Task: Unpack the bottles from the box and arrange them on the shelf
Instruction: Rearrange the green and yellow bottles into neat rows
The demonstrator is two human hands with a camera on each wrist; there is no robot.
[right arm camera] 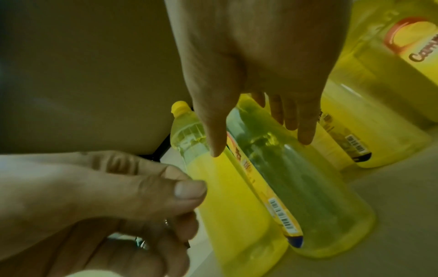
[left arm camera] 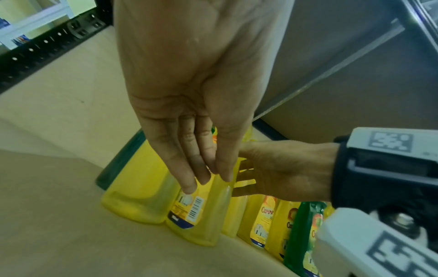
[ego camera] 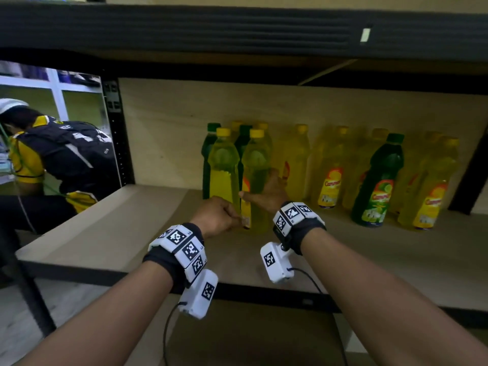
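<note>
Two yellow bottles stand side by side at the front of the wooden shelf [ego camera: 132,233]. My right hand [ego camera: 264,191] grips the right-hand yellow bottle [ego camera: 254,167] about its middle, with the thumb [right arm camera: 213,142] on one side and the fingers [right arm camera: 305,135] round the other. My left hand [ego camera: 221,215] is low down beside it. Its fingertips [left arm camera: 201,180] touch the labelled bottle [left arm camera: 189,224] where it meets the left yellow bottle [ego camera: 224,165]. Both bottles stand upright on the shelf. No box is in view.
Dark green bottles [ego camera: 211,143] stand behind the two. To the right is a row of yellow bottles [ego camera: 330,175] with a green bottle [ego camera: 380,180] among them. The left half of the shelf is bare. A black upright [ego camera: 118,133] bounds it, and a person [ego camera: 52,154] crouches beyond.
</note>
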